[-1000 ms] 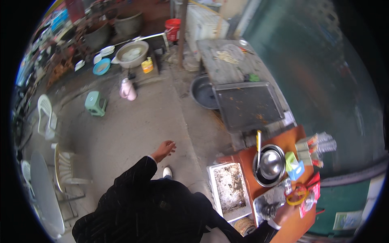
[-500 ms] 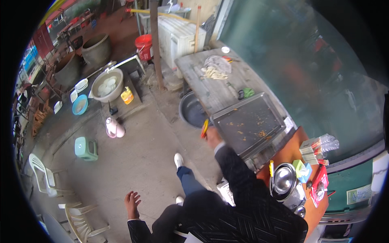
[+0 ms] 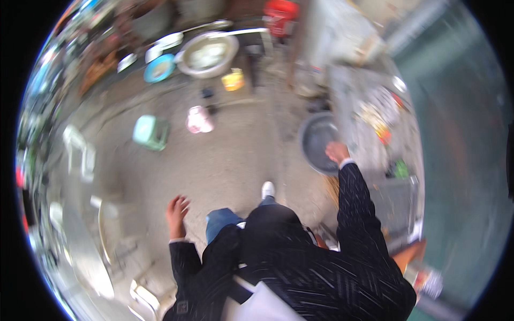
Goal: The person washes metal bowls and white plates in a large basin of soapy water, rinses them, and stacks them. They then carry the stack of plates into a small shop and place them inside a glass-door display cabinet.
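Observation:
My right hand [image 3: 337,153] is stretched out above a grey basin [image 3: 319,140] beside the table's near edge. It looks empty, fingers loosely apart, though motion smears them. My left hand [image 3: 176,213] hangs open over the floor, holding nothing. A small red-and-yellow thing [image 3: 383,134], too blurred to name, lies on the wooden table [image 3: 350,96] against a bunched pale cloth [image 3: 375,109]. A large metal tray [image 3: 393,200] sits nearer, partly behind my right sleeve, with a green item [image 3: 399,169] by its far edge.
On the floor ahead are a green stool [image 3: 151,132] and a pink jug-like container [image 3: 199,119]. Farther off stand a large round basin [image 3: 209,55], a yellow bottle [image 3: 233,79], a blue bowl [image 3: 159,68] and a red bucket [image 3: 280,18]. White chairs [image 3: 80,152] are at left.
The red-and-yellow thing has left my right hand and now rests by the cloth. My view has swung right and my legs have shifted in a step. My left hand stays open.

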Motion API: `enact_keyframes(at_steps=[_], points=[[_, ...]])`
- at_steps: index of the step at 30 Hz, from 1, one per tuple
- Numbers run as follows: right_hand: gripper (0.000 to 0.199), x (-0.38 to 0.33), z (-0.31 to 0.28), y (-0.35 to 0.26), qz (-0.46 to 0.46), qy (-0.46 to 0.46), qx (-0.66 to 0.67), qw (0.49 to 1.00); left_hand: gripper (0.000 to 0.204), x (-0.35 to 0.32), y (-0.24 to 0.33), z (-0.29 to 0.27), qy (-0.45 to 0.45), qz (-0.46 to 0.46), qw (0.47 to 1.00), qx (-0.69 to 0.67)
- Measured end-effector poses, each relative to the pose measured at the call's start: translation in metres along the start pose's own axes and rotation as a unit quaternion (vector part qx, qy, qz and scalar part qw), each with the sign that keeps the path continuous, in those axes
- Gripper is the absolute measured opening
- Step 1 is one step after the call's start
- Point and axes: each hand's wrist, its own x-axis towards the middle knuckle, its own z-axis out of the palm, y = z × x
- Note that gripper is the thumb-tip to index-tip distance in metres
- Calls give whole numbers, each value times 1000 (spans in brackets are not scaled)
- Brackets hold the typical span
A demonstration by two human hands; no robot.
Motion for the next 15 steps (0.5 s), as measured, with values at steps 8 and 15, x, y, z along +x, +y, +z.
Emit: enact_keyframes(at_steps=[8, 15], points=[[37, 0, 327, 8, -208, -205, -390, 873, 41, 94, 49, -41, 57, -3, 998, 22], [36, 3, 640, -125, -303, -220, -417, 828, 37, 216, 67, -172, 91, -9, 996, 6]])
